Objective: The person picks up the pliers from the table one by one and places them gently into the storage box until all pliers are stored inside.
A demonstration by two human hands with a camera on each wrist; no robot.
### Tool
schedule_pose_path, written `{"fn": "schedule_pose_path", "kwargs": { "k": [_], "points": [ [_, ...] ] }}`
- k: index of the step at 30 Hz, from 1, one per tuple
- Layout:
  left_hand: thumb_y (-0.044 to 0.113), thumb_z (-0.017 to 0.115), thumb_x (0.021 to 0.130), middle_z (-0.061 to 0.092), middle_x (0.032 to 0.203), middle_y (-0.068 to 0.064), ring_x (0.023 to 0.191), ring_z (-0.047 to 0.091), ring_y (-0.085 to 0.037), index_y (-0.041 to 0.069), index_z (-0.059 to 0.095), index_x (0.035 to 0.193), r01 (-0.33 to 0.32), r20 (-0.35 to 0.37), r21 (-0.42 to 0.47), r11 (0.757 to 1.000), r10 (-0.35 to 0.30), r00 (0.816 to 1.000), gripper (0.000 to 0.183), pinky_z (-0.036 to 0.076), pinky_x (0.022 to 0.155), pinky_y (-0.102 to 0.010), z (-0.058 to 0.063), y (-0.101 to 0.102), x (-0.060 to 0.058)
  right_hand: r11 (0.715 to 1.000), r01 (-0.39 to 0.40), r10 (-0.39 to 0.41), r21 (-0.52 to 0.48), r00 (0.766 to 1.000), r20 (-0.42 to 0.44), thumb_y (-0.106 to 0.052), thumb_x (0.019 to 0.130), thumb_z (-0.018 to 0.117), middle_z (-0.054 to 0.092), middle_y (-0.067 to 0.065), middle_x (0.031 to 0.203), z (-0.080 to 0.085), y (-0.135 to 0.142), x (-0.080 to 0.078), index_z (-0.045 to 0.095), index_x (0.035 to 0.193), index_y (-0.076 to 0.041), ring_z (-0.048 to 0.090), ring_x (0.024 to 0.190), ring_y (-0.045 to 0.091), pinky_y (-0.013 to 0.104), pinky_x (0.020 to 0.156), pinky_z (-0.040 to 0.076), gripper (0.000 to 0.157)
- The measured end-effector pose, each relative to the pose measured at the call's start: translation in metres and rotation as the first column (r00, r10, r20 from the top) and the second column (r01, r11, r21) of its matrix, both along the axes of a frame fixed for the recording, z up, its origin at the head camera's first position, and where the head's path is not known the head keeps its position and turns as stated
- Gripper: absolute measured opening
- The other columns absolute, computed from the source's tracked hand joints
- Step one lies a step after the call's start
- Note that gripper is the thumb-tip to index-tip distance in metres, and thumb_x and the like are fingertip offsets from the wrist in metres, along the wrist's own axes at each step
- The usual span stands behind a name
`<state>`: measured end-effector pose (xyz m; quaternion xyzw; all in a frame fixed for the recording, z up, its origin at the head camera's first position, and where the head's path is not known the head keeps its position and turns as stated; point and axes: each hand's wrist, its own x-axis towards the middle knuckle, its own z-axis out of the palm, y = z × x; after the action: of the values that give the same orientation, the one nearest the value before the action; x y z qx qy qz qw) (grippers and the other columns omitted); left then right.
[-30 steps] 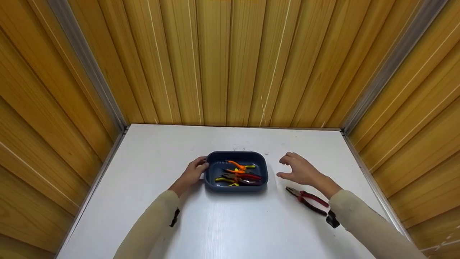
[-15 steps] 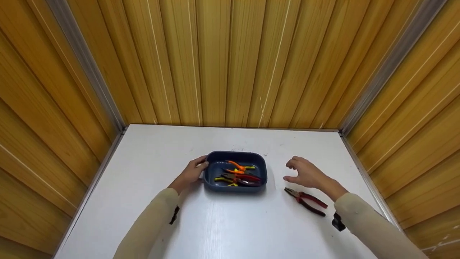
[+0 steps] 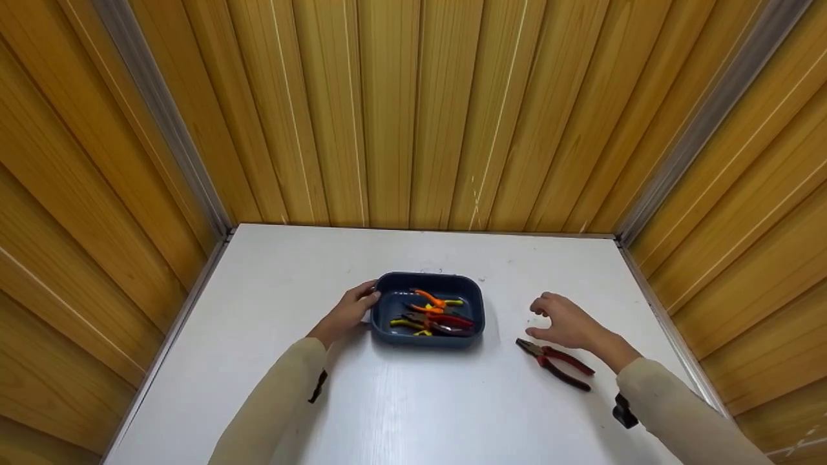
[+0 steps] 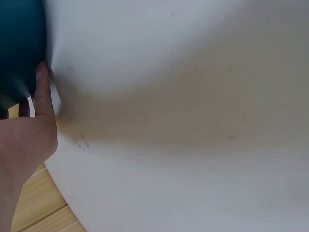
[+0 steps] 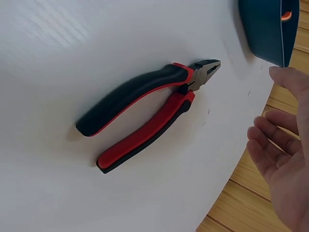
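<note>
A dark blue rectangular bin (image 3: 428, 340) stands on the white table, holding several pliers (image 3: 434, 318) with orange, yellow and red handles. At its left side my left hand (image 3: 349, 312) grips the wall near the rim; the left wrist view shows fingers against the bin's outside (image 4: 19, 43). To the right of the bin lies a pair of combination pliers (image 5: 181, 92) with red and black handles spread apart, jaw end toward the bin. Just beyond these pliers my right hand (image 3: 567, 323) hovers with loosely bent fingers, nothing between them and apart from both pliers and bin.
Wood-look panel walls (image 3: 413, 116) enclose the white table (image 3: 400, 407) at the back and both sides, with grey metal strips (image 3: 174, 116) at the corners. Small dark marks lie on the table behind the bin.
My right hand has drawn back rightward and nearer to me, away from the bin, coming beside the loose pliers. The left hand, bin and pliers keep their places.
</note>
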<state>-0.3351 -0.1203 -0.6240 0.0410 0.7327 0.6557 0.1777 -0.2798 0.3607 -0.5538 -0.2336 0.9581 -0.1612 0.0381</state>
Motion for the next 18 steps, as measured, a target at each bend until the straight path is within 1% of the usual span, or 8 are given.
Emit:
{"fn": "schedule_pose_path", "kwargs": {
  "k": [6, 9, 13, 15, 18],
  "points": [
    [0.026, 0.051, 0.114, 0.044, 0.162, -0.019, 0.148, 0.043, -0.042, 0.013, 0.042, 0.163, -0.005, -0.001, -0.019, 1.0, 0.005, 1.0, 0.051, 0.058, 0.091, -0.053, -0.001, 0.003, 0.001, 1.0, 0.018, -0.018, 0.012, 0.999, 0.028, -0.031, 0.094, 0.082, 0.066, 0.011, 0.108, -0.005, 0.006, 0.005, 0.072, 0.118, 0.001, 0.065, 0.103, 0.033, 0.052, 0.088, 0.057, 0.041],
    [0.027, 0.052, 0.114, 0.045, 0.162, -0.018, 0.148, 0.043, -0.041, 0.014, 0.043, 0.163, -0.005, -0.006, -0.038, 0.999, 0.005, 1.0, 0.051, 0.057, 0.095, -0.053, -0.001, 0.003, 0.001, 1.0, 0.021, -0.022, 0.02, 0.999, 0.043, -0.029, 0.093, 0.082, 0.067, 0.013, 0.108, -0.01, 0.009, 0.007, 0.072, 0.117, 0.002, 0.065, 0.102, 0.032, 0.051, 0.088, 0.057, 0.041],
    [0.027, 0.051, 0.114, 0.047, 0.161, -0.017, 0.148, 0.044, -0.041, 0.013, 0.043, 0.163, -0.004, -0.032, -0.053, 0.999, 0.002, 0.999, 0.051, 0.051, 0.104, -0.052, -0.002, 0.002, 0.002, 0.999, 0.02, -0.022, 0.04, 0.998, 0.062, -0.031, 0.092, 0.083, 0.067, 0.012, 0.109, -0.017, 0.012, 0.009, 0.071, 0.117, 0.003, 0.065, 0.102, 0.031, 0.051, 0.088, 0.057, 0.043],
    [0.027, 0.051, 0.114, 0.048, 0.16, -0.017, 0.148, 0.044, -0.04, 0.013, 0.043, 0.163, -0.003, -0.038, -0.05, 0.999, 0.001, 0.999, 0.051, 0.051, 0.105, -0.053, -0.002, 0.001, 0.002, 0.998, 0.022, -0.025, 0.051, 0.997, 0.07, -0.032, 0.092, 0.083, 0.067, 0.011, 0.109, -0.02, 0.012, 0.01, 0.071, 0.116, 0.003, 0.065, 0.102, 0.031, 0.051, 0.088, 0.057, 0.044],
    [0.026, 0.051, 0.115, 0.048, 0.16, -0.017, 0.148, 0.044, -0.041, 0.014, 0.042, 0.163, -0.003, -0.023, -0.035, 0.999, 0.002, 1.0, 0.051, 0.054, 0.1, -0.053, -0.001, 0.001, 0.002, 0.998, 0.031, -0.036, 0.06, 0.995, 0.089, -0.032, 0.091, 0.084, 0.067, 0.01, 0.109, -0.024, 0.013, 0.012, 0.071, 0.116, 0.002, 0.065, 0.102, 0.03, 0.051, 0.088, 0.057, 0.044]
  ]
}}
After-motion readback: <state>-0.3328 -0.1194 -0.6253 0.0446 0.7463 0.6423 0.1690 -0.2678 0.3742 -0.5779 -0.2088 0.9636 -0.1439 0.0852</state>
